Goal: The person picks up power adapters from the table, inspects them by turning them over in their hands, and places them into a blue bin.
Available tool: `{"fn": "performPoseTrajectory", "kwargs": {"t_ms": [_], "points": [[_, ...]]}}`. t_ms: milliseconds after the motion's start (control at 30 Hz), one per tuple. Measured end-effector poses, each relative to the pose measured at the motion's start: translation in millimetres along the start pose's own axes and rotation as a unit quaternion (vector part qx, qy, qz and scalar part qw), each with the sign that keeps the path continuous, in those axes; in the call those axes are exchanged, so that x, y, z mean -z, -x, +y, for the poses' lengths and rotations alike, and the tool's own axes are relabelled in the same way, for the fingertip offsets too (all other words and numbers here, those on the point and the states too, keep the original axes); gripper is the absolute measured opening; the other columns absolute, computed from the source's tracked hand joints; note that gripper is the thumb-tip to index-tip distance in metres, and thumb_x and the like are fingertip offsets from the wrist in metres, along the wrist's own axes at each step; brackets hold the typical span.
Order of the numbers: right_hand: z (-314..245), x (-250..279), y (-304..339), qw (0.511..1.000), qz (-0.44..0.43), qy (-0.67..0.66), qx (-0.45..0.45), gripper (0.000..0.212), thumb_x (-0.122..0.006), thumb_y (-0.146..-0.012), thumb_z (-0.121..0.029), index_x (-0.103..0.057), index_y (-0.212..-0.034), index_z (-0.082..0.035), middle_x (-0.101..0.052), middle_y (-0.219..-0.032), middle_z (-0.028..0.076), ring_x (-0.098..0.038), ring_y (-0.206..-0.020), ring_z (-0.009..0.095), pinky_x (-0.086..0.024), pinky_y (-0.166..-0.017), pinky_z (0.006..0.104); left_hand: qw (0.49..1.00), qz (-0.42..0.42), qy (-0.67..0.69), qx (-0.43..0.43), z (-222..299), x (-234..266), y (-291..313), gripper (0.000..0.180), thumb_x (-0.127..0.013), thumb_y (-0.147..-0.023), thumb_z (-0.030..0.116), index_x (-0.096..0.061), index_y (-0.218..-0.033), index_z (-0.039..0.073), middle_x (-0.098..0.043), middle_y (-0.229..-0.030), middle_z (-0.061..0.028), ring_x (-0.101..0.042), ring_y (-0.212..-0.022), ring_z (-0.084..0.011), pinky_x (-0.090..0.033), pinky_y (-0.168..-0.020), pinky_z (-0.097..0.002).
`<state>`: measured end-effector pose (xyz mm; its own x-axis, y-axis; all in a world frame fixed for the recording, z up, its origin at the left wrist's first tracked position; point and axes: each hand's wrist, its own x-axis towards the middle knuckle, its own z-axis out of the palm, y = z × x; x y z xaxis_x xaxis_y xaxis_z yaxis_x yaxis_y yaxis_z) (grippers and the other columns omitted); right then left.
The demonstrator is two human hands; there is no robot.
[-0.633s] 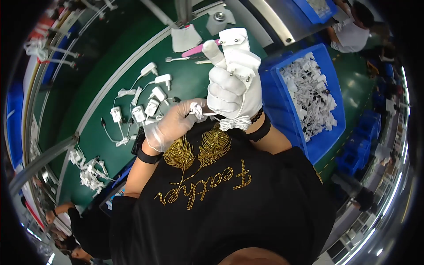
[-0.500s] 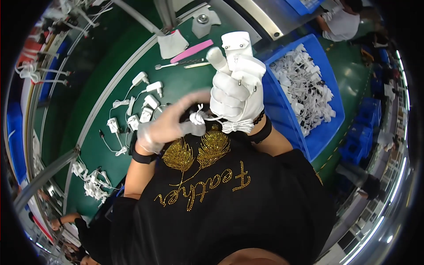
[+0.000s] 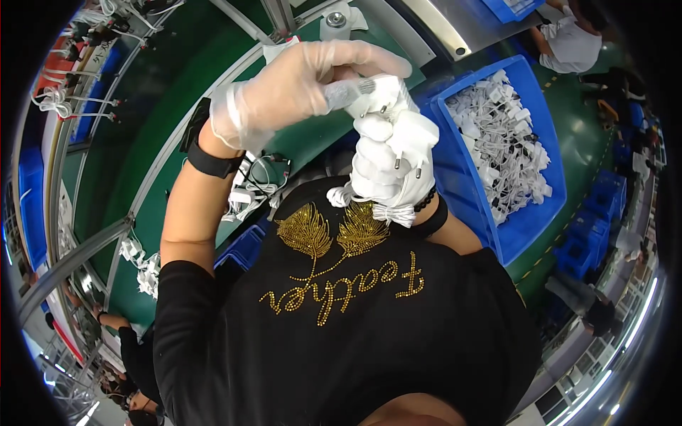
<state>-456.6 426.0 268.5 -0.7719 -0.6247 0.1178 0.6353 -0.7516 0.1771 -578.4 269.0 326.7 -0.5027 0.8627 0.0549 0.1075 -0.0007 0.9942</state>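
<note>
My right hand (image 3: pixel 375 169), in a white glove, grips two white power adapters in front of my chest. The upper adapter (image 3: pixel 386 92) sits above the fingers; the lower adapter (image 3: pixel 413 133) shows its two prongs pointing down. A tied bundle of white cable (image 3: pixel 394 215) hangs below the fist, and another cable coil (image 3: pixel 339 195) lies at its left side. My left hand (image 3: pixel 288 89), in a thin clear glove with a grey covering on the thumb, closes on the upper adapter, thumb and fingers at its top. Part of that adapter is hidden behind the fingers.
At the right stands a blue bin (image 3: pixel 508 250) heaped with white adapters and cables. More adapters (image 3: pixel 243 199) lie on the green table, partly behind my left arm, with a cable pile (image 3: pixel 148 275) farther left. A bottle (image 3: pixel 335 27) stands at the back.
My left hand has risen from beside the cable at chest height to the upper adapter and now pinches it. My right hand still holds both adapters, having shifted slightly to the right.
</note>
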Motion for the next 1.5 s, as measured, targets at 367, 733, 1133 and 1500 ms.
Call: {"fn": "performPoseTrajectory", "kwargs": {"t_ms": [367, 733, 1133, 1500], "points": [[-2.6, 0.2, -8.5, 0.999, -0.005, 0.035, 0.031, 0.024, -0.05, -0.098, -0.037, -0.047, -0.09, -0.015, -0.037, -0.05, -0.004, -0.031, -0.037, 0.008, -0.03, -0.037, 0.0264, 0.984, 0.153, 0.086, -0.037, -22.5, -22.4, 32.8, 0.05, -0.058, -0.091, 0.005, -0.048, -0.14, 0.006, -0.062, -0.125, -0.0101, -0.058, -0.116, -0.0165, -0.044, -0.103, -0.0313], [-4.5, 8.9, 0.6, 0.994, 0.022, -0.022, 0.102, 0.052, -0.045, -0.098, -0.054, -0.054, -0.117, -0.006, -0.061, -0.082, 0.01, -0.059, -0.063, 0.022, -0.046, -0.048, 0.0306, 0.984, 0.146, 0.105, -0.007, -3.1, -64.2, 12.3, 0.063, -0.068, -0.084, 0.019, -0.047, -0.141, 0.006, -0.052, -0.141, -0.0104, -0.051, -0.128, -0.0212, -0.038, -0.109, -0.0336], [-40.1, -80.3, 127.5, 0.854, 0.208, 0.368, 0.303, 0.073, -0.041, -0.098, -0.061, -0.044, -0.138, 0.0, -0.067, -0.109, 0.02, -0.068, -0.097, 0.031, -0.059, -0.072, 0.0448, 0.946, 0.185, 0.243, 0.11, -49.0, -98.7, -18.2, 0.046, -0.059, -0.096, 0.024, -0.052, -0.138, 0.005, -0.055, -0.138, -0.0138, -0.061, -0.114, -0.0238, -0.048, -0.098, -0.0369], [-132.4, -103.6, 292.2, 0.154, 0.54, 0.819, 0.12, 0.061, -0.067, -0.085, -0.007, -0.048, -0.142, -0.002, -0.055, -0.138, 0.018, -0.053, -0.126, 0.031, -0.04, -0.107, 0.0339, 0.954, 0.211, 0.02, 0.213, -81.6, -81.9, 34.8, 0.036, -0.06, -0.092, 0.011, -0.06, -0.127, 0.004, -0.066, -0.121, -0.0086, -0.063, -0.109, -0.0196, -0.047, -0.097, -0.032]]}}
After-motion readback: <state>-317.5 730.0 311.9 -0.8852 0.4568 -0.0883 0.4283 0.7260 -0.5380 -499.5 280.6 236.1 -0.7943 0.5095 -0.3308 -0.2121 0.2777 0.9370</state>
